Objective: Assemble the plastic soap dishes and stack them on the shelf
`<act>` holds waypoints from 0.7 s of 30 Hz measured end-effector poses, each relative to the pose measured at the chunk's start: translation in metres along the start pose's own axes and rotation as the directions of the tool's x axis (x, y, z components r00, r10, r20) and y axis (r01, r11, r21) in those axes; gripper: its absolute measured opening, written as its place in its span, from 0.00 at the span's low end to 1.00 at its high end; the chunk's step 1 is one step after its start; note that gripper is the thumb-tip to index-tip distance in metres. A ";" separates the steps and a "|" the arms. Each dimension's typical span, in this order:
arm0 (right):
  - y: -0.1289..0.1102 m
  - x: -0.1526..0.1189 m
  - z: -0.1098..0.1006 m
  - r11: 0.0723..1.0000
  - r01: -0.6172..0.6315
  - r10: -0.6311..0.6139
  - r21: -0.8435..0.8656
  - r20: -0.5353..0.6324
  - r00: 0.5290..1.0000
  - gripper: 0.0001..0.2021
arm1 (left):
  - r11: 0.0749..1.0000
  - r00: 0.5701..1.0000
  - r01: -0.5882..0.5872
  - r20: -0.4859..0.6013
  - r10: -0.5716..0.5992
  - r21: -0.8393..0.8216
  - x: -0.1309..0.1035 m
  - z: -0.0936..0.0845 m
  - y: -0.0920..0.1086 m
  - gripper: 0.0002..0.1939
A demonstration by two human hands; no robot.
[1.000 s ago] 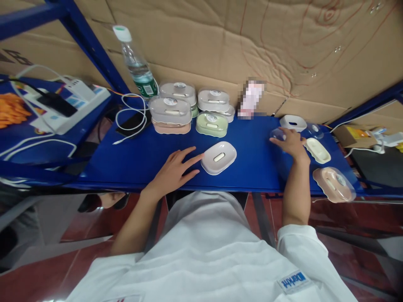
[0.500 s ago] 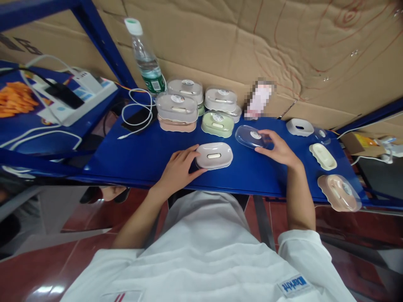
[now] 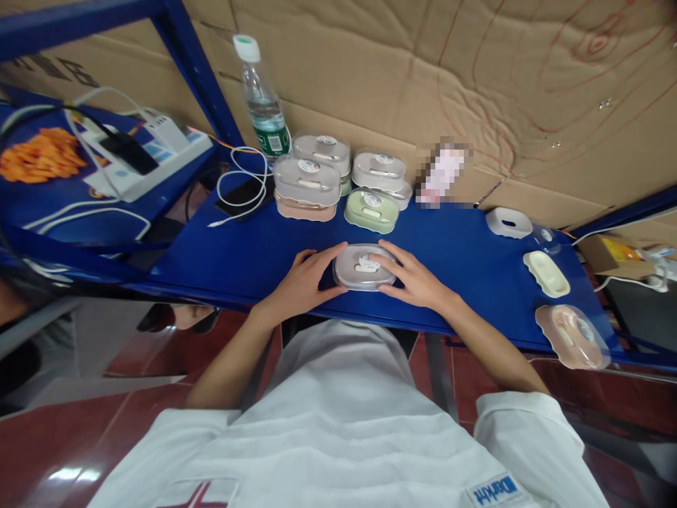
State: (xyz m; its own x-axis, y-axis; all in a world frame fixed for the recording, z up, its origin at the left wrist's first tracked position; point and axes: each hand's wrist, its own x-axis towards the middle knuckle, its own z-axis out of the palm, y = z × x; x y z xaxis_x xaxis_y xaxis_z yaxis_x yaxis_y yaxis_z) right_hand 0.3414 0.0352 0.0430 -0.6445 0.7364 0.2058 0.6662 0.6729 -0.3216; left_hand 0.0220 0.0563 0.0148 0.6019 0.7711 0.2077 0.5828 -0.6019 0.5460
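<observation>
Near the front edge of the blue tabletop (image 3: 227, 261), the left hand (image 3: 292, 291) and right hand (image 3: 423, 283) grasp the oval case (image 3: 364, 277) by its ends. It should feel light and stiff, the clear lid (image 3: 353, 255) slick, best held at those curves; fingers cover parts of the rim, so a flush fit is hard to confirm.

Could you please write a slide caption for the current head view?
Both hands around a lidded grey box on a blue table, stacked boxes behind.
</observation>
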 end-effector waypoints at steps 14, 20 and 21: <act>0.000 -0.003 0.013 0.989 -0.044 0.039 -0.143 -0.035 0.999 0.34 | 0.998 0.998 -0.054 -0.030 0.055 0.009 0.000 0.002 -0.002 0.40; 0.001 -0.006 0.018 0.989 -0.018 0.015 -0.147 -0.027 1.000 0.38 | 0.998 0.998 -0.064 -0.028 0.063 -0.021 0.000 0.002 -0.001 0.42; 0.003 -0.006 0.015 0.991 -0.010 0.004 -0.136 -0.045 0.999 0.38 | 0.998 0.997 -0.062 -0.042 0.061 -0.026 -0.001 0.001 0.000 0.43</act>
State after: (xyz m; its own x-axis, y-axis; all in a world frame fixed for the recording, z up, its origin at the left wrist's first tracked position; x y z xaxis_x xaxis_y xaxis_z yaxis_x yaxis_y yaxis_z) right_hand 0.3416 0.0314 0.0265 -0.6242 0.7414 0.2463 0.7176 0.6688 -0.1944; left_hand 0.0222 0.0553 0.0134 0.6125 0.7413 0.2745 0.5301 -0.6428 0.5529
